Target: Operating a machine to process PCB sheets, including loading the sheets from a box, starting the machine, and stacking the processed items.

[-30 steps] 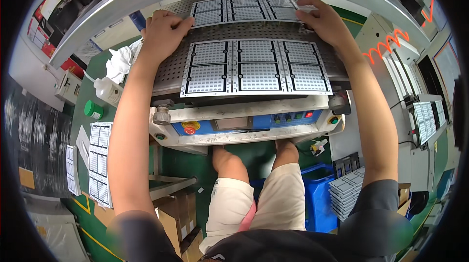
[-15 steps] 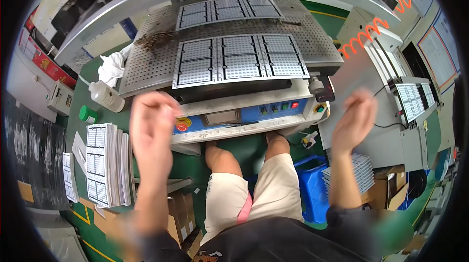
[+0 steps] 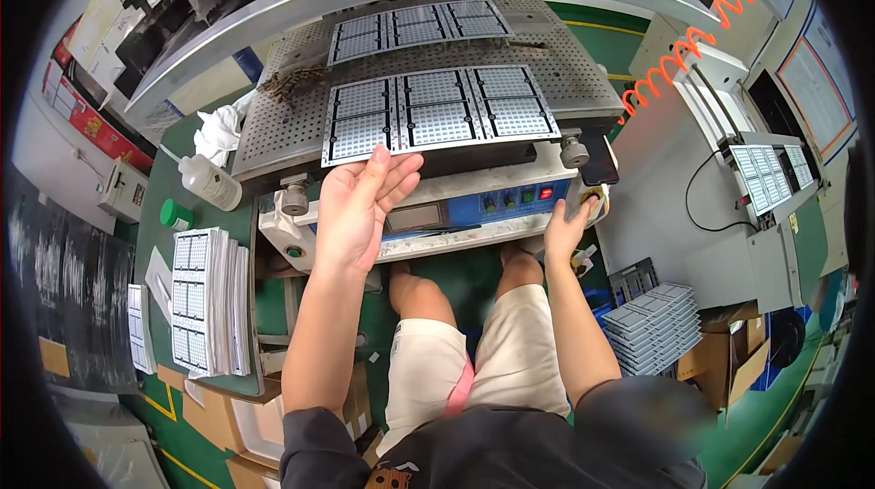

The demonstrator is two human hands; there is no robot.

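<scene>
Grip open on both sides: left hand (image 3: pixel 360 206) spread flat, fingertips at the near edge of the grey rectangular gridded panel (image 3: pixel 437 113); right hand (image 3: pixel 567 229) resting on the machine's blue-and-white control front (image 3: pixel 483 206). Likely loading done; presumably calls for pressing a start button. Beyond, second identical panel (image 3: pixel 419 29) on the perforated metal surface (image 3: pixel 283 120).

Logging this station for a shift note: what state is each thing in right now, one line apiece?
Left hand: open, empty, palm up, fingertips at the near panel's edge.
Right hand: on the machine's front right corner.
Near panel: flat on the perforated plate.
Far panel: flat, further back on the plate.
Panel stack: piled at left.
Bottle: lying on its side.
</scene>
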